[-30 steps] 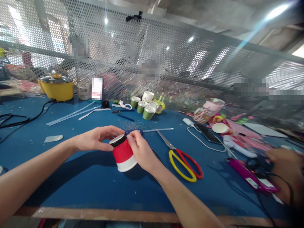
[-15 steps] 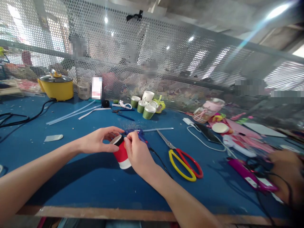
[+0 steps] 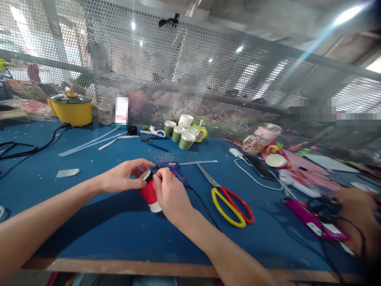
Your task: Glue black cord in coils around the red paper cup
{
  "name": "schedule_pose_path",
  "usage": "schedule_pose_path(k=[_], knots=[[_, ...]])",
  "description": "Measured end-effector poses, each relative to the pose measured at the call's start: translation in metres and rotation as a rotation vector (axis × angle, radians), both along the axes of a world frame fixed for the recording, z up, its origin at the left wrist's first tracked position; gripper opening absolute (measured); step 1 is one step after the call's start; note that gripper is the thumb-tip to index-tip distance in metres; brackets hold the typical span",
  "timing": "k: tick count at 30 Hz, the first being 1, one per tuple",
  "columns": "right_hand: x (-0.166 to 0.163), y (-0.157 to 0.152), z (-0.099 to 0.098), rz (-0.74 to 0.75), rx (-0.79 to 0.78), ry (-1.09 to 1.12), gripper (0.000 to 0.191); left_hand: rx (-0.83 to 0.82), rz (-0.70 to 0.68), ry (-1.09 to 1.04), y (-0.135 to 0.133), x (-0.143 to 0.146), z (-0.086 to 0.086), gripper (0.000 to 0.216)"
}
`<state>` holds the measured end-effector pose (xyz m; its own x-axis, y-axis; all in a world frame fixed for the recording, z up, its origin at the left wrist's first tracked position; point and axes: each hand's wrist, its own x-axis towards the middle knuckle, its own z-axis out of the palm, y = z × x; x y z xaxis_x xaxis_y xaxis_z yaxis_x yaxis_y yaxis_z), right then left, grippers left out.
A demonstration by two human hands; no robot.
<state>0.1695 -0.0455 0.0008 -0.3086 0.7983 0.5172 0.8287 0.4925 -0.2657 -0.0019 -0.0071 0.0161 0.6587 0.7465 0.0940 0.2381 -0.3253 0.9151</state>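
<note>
A small paper cup (image 3: 149, 194), wrapped in red with a black band near its rim and a white end showing below, is held tilted just above the blue table. My left hand (image 3: 129, 174) is closed around the rim side, thumb on the black band. The fingers of my right hand (image 3: 169, 190) are pinched against the cup's right side and cover part of it. Behind my hands lies a blue glue gun (image 3: 178, 174) with a clear glue stick (image 3: 199, 162) sticking out. Scissors (image 3: 228, 198) with one yellow and one red handle rest to the right, blades apart.
Green-wrapped cups (image 3: 187, 140), pliers (image 3: 154, 143) and clear sticks (image 3: 89, 143) lie toward the mesh screen. At back left is a yellow pot (image 3: 73, 109). On the right are a phone (image 3: 259, 167), a magenta device (image 3: 312, 218) with cords, and another person's arm (image 3: 357, 214).
The cup and my right hand have shifted slightly to the left. My left hand keeps nearly the same place, and the things on the table stay where they were.
</note>
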Motion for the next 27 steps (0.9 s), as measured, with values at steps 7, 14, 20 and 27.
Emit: schedule_pose_path(k=[7, 14, 20, 27], knots=[[0.003, 0.001, 0.001, 0.004, -0.012, 0.011, 0.015, -0.009, -0.016, -0.034, 0.000, -0.001, 0.001, 0.045], [0.001, 0.001, -0.002, -0.010, 0.020, -0.026, 0.017, -0.037, 0.008, -0.018, -0.001, 0.001, 0.000, 0.045], [0.002, 0.001, 0.001, 0.000, 0.033, -0.050, 0.018, -0.071, 0.009, -0.054, -0.003, 0.003, 0.001, 0.043], [0.015, 0.004, 0.022, -0.036, -0.145, 0.000, 0.018, -0.073, 0.013, -0.067, 0.003, -0.005, 0.001, 0.044]])
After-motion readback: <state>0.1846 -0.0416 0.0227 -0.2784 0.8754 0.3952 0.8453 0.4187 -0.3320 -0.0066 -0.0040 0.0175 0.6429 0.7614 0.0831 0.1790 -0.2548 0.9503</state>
